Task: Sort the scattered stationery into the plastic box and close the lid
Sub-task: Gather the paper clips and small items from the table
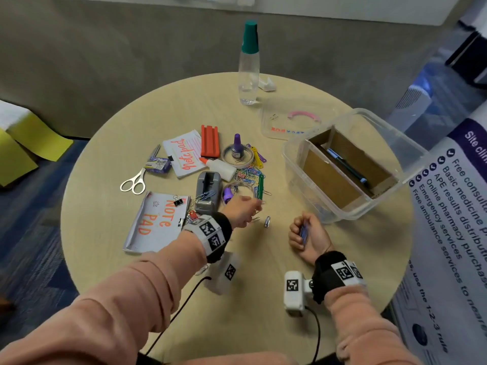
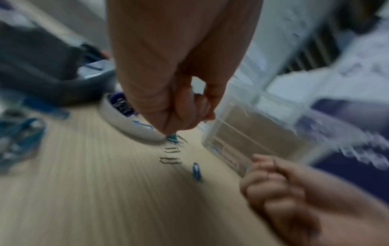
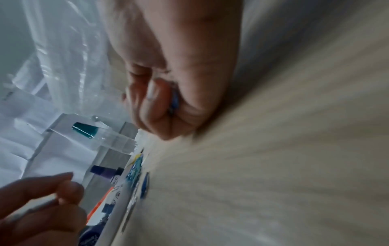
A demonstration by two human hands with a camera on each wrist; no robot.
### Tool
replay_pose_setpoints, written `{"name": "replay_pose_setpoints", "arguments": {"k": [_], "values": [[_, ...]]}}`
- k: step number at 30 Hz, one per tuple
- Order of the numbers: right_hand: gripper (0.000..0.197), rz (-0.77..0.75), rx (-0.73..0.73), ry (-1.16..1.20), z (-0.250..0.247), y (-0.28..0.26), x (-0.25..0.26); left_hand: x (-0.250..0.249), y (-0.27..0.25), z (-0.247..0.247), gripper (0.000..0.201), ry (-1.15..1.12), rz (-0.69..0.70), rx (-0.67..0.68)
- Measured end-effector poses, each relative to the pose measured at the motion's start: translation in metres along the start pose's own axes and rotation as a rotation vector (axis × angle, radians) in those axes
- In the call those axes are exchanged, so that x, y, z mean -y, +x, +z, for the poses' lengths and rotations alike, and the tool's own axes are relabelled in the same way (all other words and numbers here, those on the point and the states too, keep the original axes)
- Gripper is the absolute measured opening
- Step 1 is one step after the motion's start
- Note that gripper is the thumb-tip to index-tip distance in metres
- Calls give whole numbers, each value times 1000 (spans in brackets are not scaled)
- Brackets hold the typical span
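My left hand (image 1: 254, 206) hovers low over the clip pile (image 1: 250, 175), fingertips (image 2: 170, 128) bunched; the right wrist view shows it (image 3: 63, 191) pinching a thin pale paper clip. Loose clips lie just below it: a blue one (image 1: 267, 221) (image 2: 196, 171) and silver ones (image 2: 170, 160). My right hand (image 1: 303, 233) (image 3: 166, 103) rests on the table as a fist around blue paper clips (image 3: 174, 99). The clear plastic box (image 1: 290, 159) (image 2: 242, 133) stands open at the right with cardboard dividers and pens inside. Its lid (image 1: 274, 127) lies behind it.
On the round table (image 1: 263, 285) lie scissors (image 1: 134, 180), a staples box (image 1: 158, 164), two note pads (image 1: 158, 222) (image 1: 184, 156), glue (image 1: 218, 167), a grey tape dispenser (image 1: 208, 193), a red holder (image 1: 210, 140), an ink bottle (image 1: 237, 147) and a water bottle (image 1: 247, 67). A printed banner (image 1: 448, 233) borders the right side.
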State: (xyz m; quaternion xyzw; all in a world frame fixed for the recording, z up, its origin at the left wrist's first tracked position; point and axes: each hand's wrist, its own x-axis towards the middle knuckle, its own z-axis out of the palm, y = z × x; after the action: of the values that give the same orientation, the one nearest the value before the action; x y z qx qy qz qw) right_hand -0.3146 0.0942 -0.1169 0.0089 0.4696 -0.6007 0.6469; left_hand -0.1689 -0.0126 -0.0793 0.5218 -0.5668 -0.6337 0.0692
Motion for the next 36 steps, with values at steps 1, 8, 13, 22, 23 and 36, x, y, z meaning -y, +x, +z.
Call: {"name": "replay_pose_setpoints", "arguments": {"k": [1, 8, 13, 22, 23, 36], "values": [[39, -3, -33, 20, -2, 1, -1, 2, 1, 6, 25, 225, 60, -55], [44, 22, -75, -40, -5, 6, -6, 7, 6, 38, 26, 908, 231, -163], [44, 15, -70, -47, -8, 6, -8, 7, 2, 47, 31, 1286, 303, -15], [44, 10, -40, -2, -14, 8, -9, 3, 0, -4, 32, 362, 121, 99], [43, 11, -35, 3, -15, 9, -10, 4, -1, -12, 32, 22, 78, 148], [40, 22, -30, -5, -14, 10, -9, 4, 4, -3, 21, 433, 261, -61]]}}
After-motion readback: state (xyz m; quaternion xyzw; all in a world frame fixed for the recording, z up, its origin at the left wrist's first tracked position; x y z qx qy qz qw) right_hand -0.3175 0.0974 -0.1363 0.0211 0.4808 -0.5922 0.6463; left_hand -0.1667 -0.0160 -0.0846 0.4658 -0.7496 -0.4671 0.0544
